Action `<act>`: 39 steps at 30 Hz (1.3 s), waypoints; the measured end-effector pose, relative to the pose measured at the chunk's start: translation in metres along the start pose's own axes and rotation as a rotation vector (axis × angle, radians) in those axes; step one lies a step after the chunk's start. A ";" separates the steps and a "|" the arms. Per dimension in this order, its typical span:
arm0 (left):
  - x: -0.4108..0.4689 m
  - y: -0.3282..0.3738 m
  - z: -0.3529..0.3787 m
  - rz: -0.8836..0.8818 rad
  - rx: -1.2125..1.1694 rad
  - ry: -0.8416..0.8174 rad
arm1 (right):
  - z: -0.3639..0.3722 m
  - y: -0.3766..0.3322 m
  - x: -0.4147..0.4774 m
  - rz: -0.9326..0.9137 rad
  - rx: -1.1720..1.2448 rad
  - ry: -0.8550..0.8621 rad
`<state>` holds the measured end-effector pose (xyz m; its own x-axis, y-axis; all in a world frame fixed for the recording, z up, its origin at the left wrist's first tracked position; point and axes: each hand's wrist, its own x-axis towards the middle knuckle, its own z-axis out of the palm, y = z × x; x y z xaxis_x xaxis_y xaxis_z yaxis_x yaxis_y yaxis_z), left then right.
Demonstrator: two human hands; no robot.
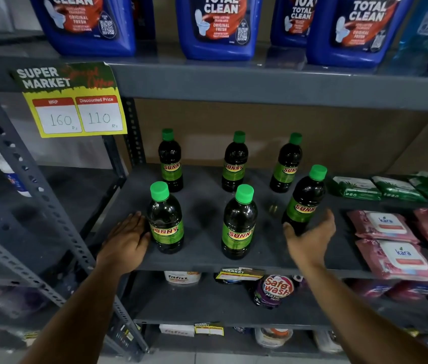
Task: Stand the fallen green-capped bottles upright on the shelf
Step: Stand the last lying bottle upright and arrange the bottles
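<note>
On the grey metal shelf (pixel 207 261), at its left end, the left hand (pixel 126 240) lay open and flat, fingers together, its edge touching or all but touching the front-left Sunny bottle (pixel 166 219), which stood upright; it gripped nothing. A careless nudge from that hand looked likely to tip this bottle toward the front lip, since it stood close to the shelf edge. Behind it the back-left bottle (pixel 170 161) stood upright, well clear of the hand. Further right, the front-middle bottle (pixel 239 223) and the back-middle bottle (pixel 234 162) were both upright and untouched, and the back-right bottle (pixel 286 164) stood likewise. At the right, the right hand (pixel 311 236) cupped the base of the front-right bottle (pixel 304 199), fingers loosely curled round it rather than clenched. That bottle leaned slightly, so it seemed not yet settled; letting go early could have let it topple leftward into the front-middle bottle, or rightward against the pink Kara wipes packs (pixel 391 241) lying beside it. No bottle lay flat, so the task looked nearly finished.
</note>
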<state>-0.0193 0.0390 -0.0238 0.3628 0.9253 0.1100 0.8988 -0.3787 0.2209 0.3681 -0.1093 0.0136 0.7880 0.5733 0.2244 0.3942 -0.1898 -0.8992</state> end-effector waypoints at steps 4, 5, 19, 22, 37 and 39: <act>0.000 0.000 0.001 0.001 0.008 -0.006 | -0.007 0.006 0.036 0.113 -0.056 -0.220; 0.000 0.000 0.001 -0.004 0.006 -0.011 | -0.007 0.007 0.038 0.117 -0.091 -0.228; 0.000 0.001 -0.001 0.003 0.008 -0.007 | -0.041 0.019 -0.022 -0.047 -0.251 -0.176; 0.000 0.002 -0.002 0.009 0.018 -0.015 | -0.044 0.018 -0.026 -0.035 -0.242 -0.180; -0.003 0.009 -0.010 0.022 0.004 -0.037 | -0.039 0.012 -0.037 -0.010 -0.231 -0.168; -0.004 0.009 -0.010 0.026 0.002 -0.033 | -0.038 0.014 -0.037 -0.002 -0.236 -0.187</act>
<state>-0.0151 0.0314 -0.0122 0.3942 0.9152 0.0836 0.8893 -0.4028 0.2164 0.3620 -0.1637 0.0070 0.6953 0.7062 0.1335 0.5121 -0.3564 -0.7815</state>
